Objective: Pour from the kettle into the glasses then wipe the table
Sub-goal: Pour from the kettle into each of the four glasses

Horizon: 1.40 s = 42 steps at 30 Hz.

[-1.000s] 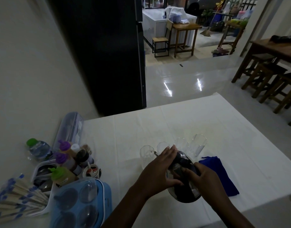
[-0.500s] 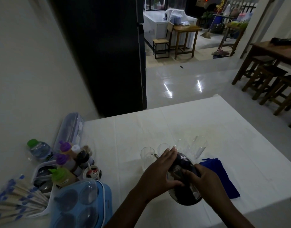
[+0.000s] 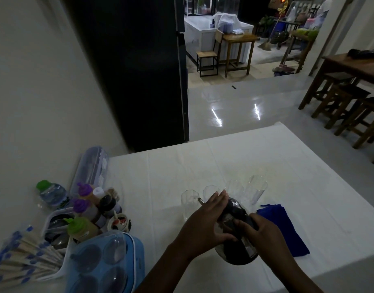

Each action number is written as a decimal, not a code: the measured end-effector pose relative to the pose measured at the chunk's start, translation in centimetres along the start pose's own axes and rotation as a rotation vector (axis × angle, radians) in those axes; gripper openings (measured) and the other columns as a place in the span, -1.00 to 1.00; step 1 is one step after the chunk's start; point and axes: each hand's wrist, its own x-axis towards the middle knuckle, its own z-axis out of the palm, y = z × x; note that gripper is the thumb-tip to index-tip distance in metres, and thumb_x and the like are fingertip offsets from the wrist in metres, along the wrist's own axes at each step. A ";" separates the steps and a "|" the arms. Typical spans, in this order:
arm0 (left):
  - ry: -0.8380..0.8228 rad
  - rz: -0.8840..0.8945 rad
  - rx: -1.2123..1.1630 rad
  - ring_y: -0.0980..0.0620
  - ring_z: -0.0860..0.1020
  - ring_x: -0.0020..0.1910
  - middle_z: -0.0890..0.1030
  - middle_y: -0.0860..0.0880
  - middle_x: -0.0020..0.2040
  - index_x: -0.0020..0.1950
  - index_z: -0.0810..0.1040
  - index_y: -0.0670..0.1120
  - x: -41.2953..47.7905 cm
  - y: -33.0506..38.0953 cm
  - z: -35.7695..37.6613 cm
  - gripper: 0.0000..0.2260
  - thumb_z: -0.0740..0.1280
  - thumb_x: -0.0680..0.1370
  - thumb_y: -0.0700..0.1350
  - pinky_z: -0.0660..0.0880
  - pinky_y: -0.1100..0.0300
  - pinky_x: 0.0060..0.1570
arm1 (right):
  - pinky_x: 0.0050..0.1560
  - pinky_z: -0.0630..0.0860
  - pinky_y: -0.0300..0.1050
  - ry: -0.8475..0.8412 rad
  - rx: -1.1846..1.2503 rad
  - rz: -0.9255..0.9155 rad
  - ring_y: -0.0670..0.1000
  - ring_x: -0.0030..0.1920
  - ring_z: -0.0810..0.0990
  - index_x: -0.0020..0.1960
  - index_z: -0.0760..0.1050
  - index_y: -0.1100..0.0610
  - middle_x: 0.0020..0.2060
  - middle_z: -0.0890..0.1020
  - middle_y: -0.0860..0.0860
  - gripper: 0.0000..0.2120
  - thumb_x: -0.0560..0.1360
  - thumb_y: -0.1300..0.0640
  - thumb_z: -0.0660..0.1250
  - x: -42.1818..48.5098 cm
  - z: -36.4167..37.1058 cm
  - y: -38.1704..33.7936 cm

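Observation:
A dark, shiny metal kettle point(image 3: 236, 253) is tilted forward over the white table point(image 3: 165, 178), its thin spout reaching the rim of the leftmost glass point(image 3: 188, 203). My left hand point(image 3: 205, 223) lies flat over the kettle's lid and left side. My right hand point(image 3: 260, 235) grips the black handle at the right. Several clear glasses stand in a row behind the kettle, the rightmost glass point(image 3: 257, 190) tallest. A blue cloth point(image 3: 285, 231) lies flat to the right of the kettle.
Sauce bottles point(image 3: 86, 210), a water bottle point(image 3: 52, 194), a blue cup holder point(image 3: 110, 265) and wrapped chopsticks point(image 3: 19, 265) crowd the table's left side. A tall black fridge point(image 3: 135, 70) stands behind. Wooden stools point(image 3: 351, 108) stand on the floor at the right.
The kettle and both hands have stayed nearly in place, tilted at the leftmost glass. The camera has shifted slightly.

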 end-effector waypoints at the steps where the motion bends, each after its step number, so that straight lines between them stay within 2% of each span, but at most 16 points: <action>1: 0.000 0.002 0.005 0.32 -0.16 0.47 -0.09 0.25 0.50 0.54 -0.03 0.08 0.0 0.0 0.0 -0.12 0.45 0.41 0.16 -0.02 0.34 0.38 | -0.38 0.42 -0.22 -0.003 0.008 0.004 -0.01 -0.36 0.59 -0.27 0.53 0.09 -0.42 0.62 0.05 -0.79 0.44 -0.02 0.37 0.0 0.0 0.2; 3: -0.001 0.003 0.013 0.33 -0.18 0.46 -0.09 0.26 0.50 0.54 -0.03 0.08 -0.1 0.1 0.1 -0.12 0.46 0.40 0.16 -0.03 0.35 0.38 | -0.36 0.45 -0.19 -0.009 0.020 0.010 0.02 -0.33 0.61 -0.25 0.55 0.12 -0.40 0.63 0.07 -0.78 0.44 -0.02 0.37 -0.1 0.0 0.6; 7: -0.005 0.014 0.030 0.30 -0.17 0.48 -0.08 0.22 0.51 0.54 -0.01 0.06 -0.1 0.4 0.0 -0.15 0.44 0.42 0.15 0.02 0.29 0.41 | -0.40 0.44 -0.28 -0.023 0.075 0.015 -0.01 -0.33 0.61 -0.22 0.55 0.13 -0.38 0.63 0.06 -0.82 0.45 0.02 0.37 -0.3 0.1 0.9; 14: -0.018 0.028 0.063 0.27 -0.18 0.48 -0.04 0.16 0.54 0.54 0.02 0.03 0.5 1.6 -0.1 -0.19 0.43 0.45 0.12 0.01 0.24 0.42 | -0.36 0.44 -0.27 -0.010 0.175 0.017 -0.13 -0.38 0.59 -0.29 0.55 0.01 -0.44 0.64 -0.02 -0.86 0.44 0.05 0.39 -0.5 -0.4 1.3; 17: -0.023 0.033 0.068 0.25 -0.17 0.49 -0.03 0.15 0.55 0.54 0.02 0.04 1.0 2.1 0.2 -0.19 0.42 0.45 0.12 0.03 0.21 0.44 | -0.33 0.45 -0.23 -0.007 0.194 0.045 -0.11 -0.34 0.61 -0.24 0.59 0.06 -0.41 0.66 0.00 -0.87 0.43 0.02 0.39 -0.4 -0.9 1.7; 21: -0.035 0.035 0.069 0.28 -0.19 0.48 -0.04 0.17 0.56 0.54 0.00 0.07 2.1 2.6 0.7 -0.19 0.41 0.45 0.13 0.03 0.20 0.43 | -0.33 0.44 -0.19 0.007 0.179 0.074 0.01 -0.28 0.61 -0.20 0.58 0.15 -0.36 0.65 0.07 -0.81 0.44 0.02 0.38 -0.2 -1.9 2.2; 25: -0.053 0.035 0.061 0.26 -0.18 0.49 -0.03 0.15 0.56 0.54 0.00 0.05 3.2 3.2 1.4 -0.18 0.42 0.45 0.13 0.06 0.14 0.47 | -0.40 0.34 -0.31 0.021 0.124 0.061 -0.10 -0.37 0.54 -0.25 0.53 0.12 -0.42 0.59 0.00 -0.83 0.46 0.05 0.36 0.2 -3.2 2.4; 28: -0.056 0.031 0.052 0.25 -0.17 0.50 -0.03 0.15 0.57 0.54 0.00 0.06 3.9 3.3 2.0 -0.17 0.42 0.44 0.14 0.11 0.11 0.48 | -0.42 0.34 -0.31 0.018 0.099 0.072 -0.08 -0.37 0.54 -0.22 0.54 0.16 -0.40 0.61 0.04 -0.81 0.46 0.04 0.36 0.6 -3.9 2.5; 31: -0.054 0.017 0.027 0.26 -0.18 0.50 -0.05 0.17 0.56 0.54 -0.02 0.07 4.4 3.4 2.4 -0.16 0.43 0.43 0.15 0.10 0.11 0.47 | -0.39 0.37 -0.23 0.020 0.088 0.079 -0.04 -0.36 0.55 -0.23 0.54 0.16 -0.39 0.62 0.08 -0.80 0.46 0.04 0.37 1.0 -4.5 2.7; 37: -0.055 -0.009 0.003 0.25 -0.19 0.50 -0.08 0.21 0.54 0.55 -0.03 0.06 5.2 3.0 2.9 -0.10 0.46 0.40 0.16 0.03 0.21 0.43 | -0.40 0.32 -0.25 0.011 0.057 0.072 -0.08 -0.41 0.51 -0.30 0.51 0.07 -0.45 0.57 0.00 -0.81 0.46 0.04 0.37 1.5 -4.9 2.3; 42: -0.060 -0.028 -0.011 0.28 -0.18 0.48 -0.09 0.22 0.52 0.55 -0.04 0.06 5.5 2.6 3.4 -0.08 0.48 0.38 0.16 -0.01 0.27 0.40 | -0.37 0.38 -0.25 -0.002 0.024 0.072 -0.08 -0.35 0.56 -0.24 0.53 0.05 -0.40 0.62 -0.01 -0.85 0.46 0.02 0.36 1.8 -5.1 2.1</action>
